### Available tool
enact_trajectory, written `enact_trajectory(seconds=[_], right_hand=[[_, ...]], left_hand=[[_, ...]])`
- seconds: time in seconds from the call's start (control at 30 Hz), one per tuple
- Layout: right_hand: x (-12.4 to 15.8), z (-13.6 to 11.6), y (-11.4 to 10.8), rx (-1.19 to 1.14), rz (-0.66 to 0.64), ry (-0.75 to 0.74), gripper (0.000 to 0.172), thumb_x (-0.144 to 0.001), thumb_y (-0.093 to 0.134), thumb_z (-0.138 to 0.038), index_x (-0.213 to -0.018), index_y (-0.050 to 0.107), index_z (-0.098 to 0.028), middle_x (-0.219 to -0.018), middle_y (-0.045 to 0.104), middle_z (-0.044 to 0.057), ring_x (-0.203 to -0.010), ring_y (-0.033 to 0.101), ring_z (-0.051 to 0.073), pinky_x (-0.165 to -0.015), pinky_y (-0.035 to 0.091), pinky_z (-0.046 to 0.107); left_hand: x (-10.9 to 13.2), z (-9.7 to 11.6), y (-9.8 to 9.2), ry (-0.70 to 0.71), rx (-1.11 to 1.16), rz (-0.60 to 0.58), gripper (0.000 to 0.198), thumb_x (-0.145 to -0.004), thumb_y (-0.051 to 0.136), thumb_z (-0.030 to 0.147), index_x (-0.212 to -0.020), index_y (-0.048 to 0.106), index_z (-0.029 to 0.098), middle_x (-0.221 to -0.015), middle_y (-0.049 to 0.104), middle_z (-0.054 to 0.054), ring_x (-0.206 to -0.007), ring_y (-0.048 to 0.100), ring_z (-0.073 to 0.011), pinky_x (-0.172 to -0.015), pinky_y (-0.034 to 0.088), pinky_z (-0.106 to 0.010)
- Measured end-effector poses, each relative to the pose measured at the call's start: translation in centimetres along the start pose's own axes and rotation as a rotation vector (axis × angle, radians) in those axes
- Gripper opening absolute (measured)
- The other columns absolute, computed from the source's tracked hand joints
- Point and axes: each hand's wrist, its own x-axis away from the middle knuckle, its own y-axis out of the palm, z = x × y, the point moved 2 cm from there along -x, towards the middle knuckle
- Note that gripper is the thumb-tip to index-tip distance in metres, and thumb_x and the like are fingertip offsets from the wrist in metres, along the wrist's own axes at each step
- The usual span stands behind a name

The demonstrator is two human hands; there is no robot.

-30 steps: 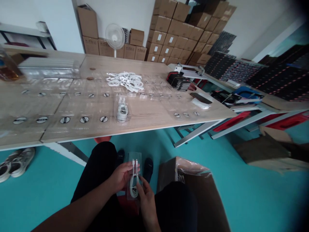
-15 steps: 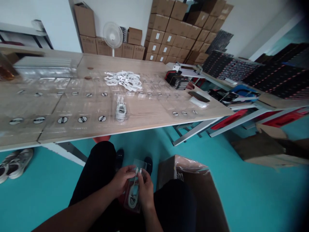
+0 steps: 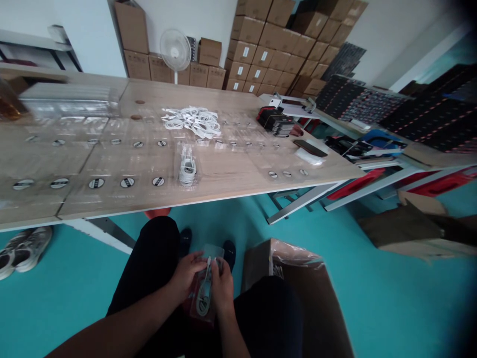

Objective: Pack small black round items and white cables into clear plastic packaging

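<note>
Over my lap, a clear plastic blister pack (image 3: 212,252) stands nearly upright with a coiled white USB cable (image 3: 203,297) inside it. My left hand (image 3: 188,275) grips the pack's side and upper part. My right hand (image 3: 222,288) pinches the cable's upper end and the pack's front, close to my left fingers. The lower pack shows between my hands, partly hidden by the fingers. On the table, another packed white cable (image 3: 187,169) lies in a clear tray, and a loose heap of white cables (image 3: 192,122) lies farther back.
A long wooden table (image 3: 231,186) with clear trays and round black-and-white labels stands ahead. A black stack (image 3: 275,122) and a phone (image 3: 310,147) lie on its right. An open cardboard box (image 3: 298,268) stands at my right knee, and stacked cartons line the back wall.
Both hands have drawn closer together on the pack. The pack has tilted and shifted slightly, with my right fingers now over the cable's upper end.
</note>
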Motion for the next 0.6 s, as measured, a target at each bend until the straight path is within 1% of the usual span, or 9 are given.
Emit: enact_trajectory(seconds=[0.13, 0.23, 0.3, 0.37, 0.47, 0.6], right_hand=[[0.0, 0.0, 0.5, 0.074, 0.005, -0.017, 0.052, -0.079, 0.055, -0.06, -0.109, 0.064, -0.019, -0.105, 0.072, 0.012, -0.097, 0.067, 0.028, -0.085, 0.05, 0.038], [0.2, -0.2, 0.7, 0.077, 0.054, -0.037, 0.049, -0.08, 0.053, -0.06, -0.106, 0.065, -0.02, -0.099, 0.073, 0.012, -0.091, 0.069, 0.029, -0.08, 0.051, 0.038], [0.3, -0.3, 0.9, 0.064, 0.058, -0.059, 0.045, -0.081, 0.052, -0.058, -0.103, 0.065, -0.021, -0.096, 0.074, 0.011, -0.089, 0.069, 0.028, -0.078, 0.051, 0.037], [0.3, -0.3, 1.0, 0.053, 0.04, -0.068, 0.044, -0.081, 0.051, -0.058, -0.101, 0.065, -0.021, -0.095, 0.074, 0.01, -0.089, 0.069, 0.027, -0.078, 0.051, 0.036], [0.0, -0.1, 1.2, 0.052, 0.029, -0.059, 0.047, -0.081, 0.051, -0.059, -0.103, 0.065, -0.019, -0.097, 0.074, 0.011, -0.092, 0.069, 0.028, -0.082, 0.05, 0.036], [-0.5, 0.5, 1.4, -0.002, -0.016, -0.047, 0.052, -0.08, 0.054, -0.059, -0.107, 0.065, -0.016, -0.103, 0.073, 0.012, -0.099, 0.067, 0.028, -0.089, 0.049, 0.038]], left_hand=[[-0.2, -0.1, -0.4, -0.013, -0.029, 0.004, 0.046, -0.063, 0.075, 0.007, -0.106, 0.065, 0.017, -0.085, 0.073, -0.004, -0.074, 0.069, -0.0177, -0.072, 0.051, -0.029], [-0.2, -0.2, -0.6, -0.045, -0.076, 0.006, 0.049, -0.063, 0.077, 0.01, -0.11, 0.066, 0.018, -0.087, 0.074, -0.005, -0.071, 0.069, -0.0175, -0.069, 0.051, -0.029], [-0.3, -0.2, -0.8, -0.038, -0.105, 0.025, 0.05, -0.062, 0.08, 0.013, -0.11, 0.066, 0.017, -0.087, 0.074, -0.006, -0.07, 0.069, -0.0177, -0.07, 0.05, -0.029], [-0.5, -0.3, -1.0, -0.005, -0.119, 0.031, 0.051, -0.059, 0.083, 0.015, -0.108, 0.068, 0.015, -0.085, 0.075, -0.007, -0.073, 0.069, -0.0186, -0.073, 0.05, -0.029], [-0.9, -0.5, -1.3, 0.036, -0.127, 0.006, 0.05, -0.055, 0.086, 0.018, -0.102, 0.069, 0.014, -0.084, 0.075, -0.007, -0.077, 0.07, -0.0203, -0.075, 0.05, -0.029], [-1.0, -0.7, -1.3, 0.004, -0.09, -0.003, 0.047, -0.057, 0.085, 0.018, -0.1, 0.067, 0.016, -0.088, 0.075, -0.007, -0.078, 0.07, -0.0206, -0.075, 0.051, -0.031]])
